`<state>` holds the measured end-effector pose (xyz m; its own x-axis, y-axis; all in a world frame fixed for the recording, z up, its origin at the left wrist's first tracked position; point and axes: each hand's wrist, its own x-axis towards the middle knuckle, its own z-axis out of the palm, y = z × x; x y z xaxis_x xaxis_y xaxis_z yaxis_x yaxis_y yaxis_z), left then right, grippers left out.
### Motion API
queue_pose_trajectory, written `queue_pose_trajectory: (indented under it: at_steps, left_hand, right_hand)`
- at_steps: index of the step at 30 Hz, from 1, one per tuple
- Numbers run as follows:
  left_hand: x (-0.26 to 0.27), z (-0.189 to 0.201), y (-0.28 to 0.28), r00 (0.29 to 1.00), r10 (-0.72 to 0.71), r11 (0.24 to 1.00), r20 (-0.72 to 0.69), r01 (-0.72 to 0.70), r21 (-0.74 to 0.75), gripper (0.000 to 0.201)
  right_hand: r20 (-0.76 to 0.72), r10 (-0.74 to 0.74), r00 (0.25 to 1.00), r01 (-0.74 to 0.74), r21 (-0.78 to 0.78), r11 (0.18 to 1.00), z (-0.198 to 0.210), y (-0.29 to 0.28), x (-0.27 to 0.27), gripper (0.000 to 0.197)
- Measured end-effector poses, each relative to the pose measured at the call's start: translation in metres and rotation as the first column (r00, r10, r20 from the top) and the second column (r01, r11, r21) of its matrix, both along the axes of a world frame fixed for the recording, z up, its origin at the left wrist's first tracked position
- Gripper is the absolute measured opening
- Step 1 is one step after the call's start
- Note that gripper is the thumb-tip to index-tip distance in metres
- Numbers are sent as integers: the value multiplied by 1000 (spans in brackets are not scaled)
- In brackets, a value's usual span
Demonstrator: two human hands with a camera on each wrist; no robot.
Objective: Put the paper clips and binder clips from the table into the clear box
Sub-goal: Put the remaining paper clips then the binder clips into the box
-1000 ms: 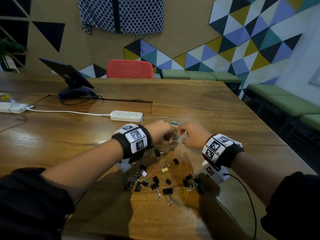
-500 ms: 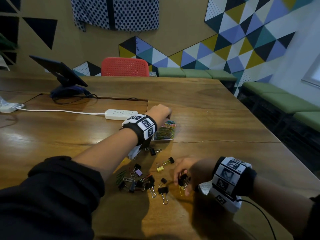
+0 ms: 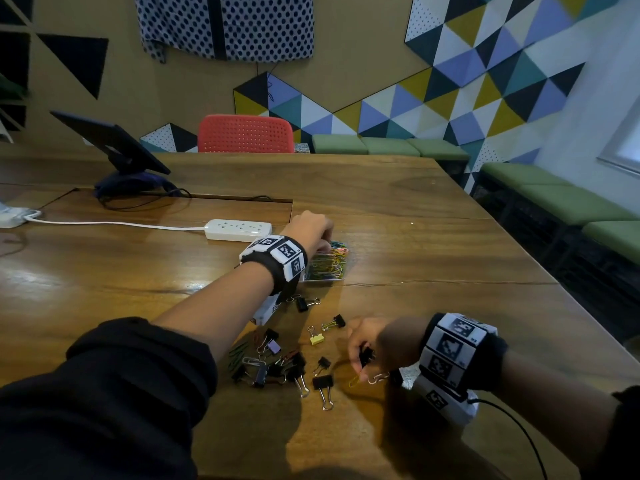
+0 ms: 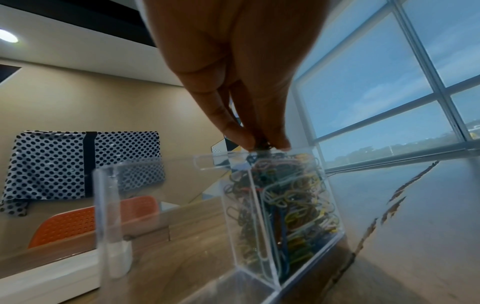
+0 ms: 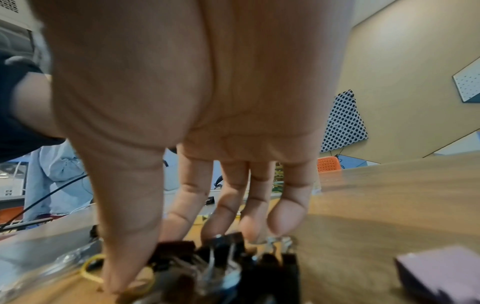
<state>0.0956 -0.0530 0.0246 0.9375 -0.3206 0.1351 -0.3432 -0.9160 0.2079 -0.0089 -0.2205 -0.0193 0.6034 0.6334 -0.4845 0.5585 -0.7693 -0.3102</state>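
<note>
Head view: wooden table (image 3: 433, 237) across the whole middle of the frame. Near its centre, clear box (image 3: 334, 271), packed with coloured paper clips (image 3: 332, 259); in the left wrist view, same box (image 4: 298, 205) at lower centre, clips heaped in the right compartment. Left hand (image 3: 310, 228) just above the box's upper left edge, fingertips (image 4: 241, 137) pressed together on something small and dark at the rim; cannot tell what. Lower centre of the head view, loose binder clips (image 3: 294, 365) scattered on the table. Right hand (image 3: 369, 341) at lower right, fingers curled down, pinching a black binder clip (image 3: 365, 356); in the right wrist view, fingers (image 5: 288, 211) on a cluster of black clips (image 5: 226, 257) at bottom centre. Yellow binder clip (image 3: 317, 338) lying apart, centre.
</note>
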Motion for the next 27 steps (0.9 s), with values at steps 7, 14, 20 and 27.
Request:
queue_pose_trajectory:
  at_steps: [7,14,20,27]
  left_hand:
    - [-5,-6,5,998,-59,998,20,59,1,24]
    - [-25,-11,21,978,-130,986,165,145,-83,18]
    - [-73,-20,32,968,-146,988,-205,151,7,12]
    - [-109,-32,35,869,-80,937,-488,232,260,26]
  right_hand:
    - [-38,-86,996,90,140,986,8,1,17,15]
    - [23,-276,961,247,383,890,23,5,48,5]
    - [191,-572,797,366,602,710,33,13,74,8]
    - [413,-650,638,360,586,726,32,25,100,19]
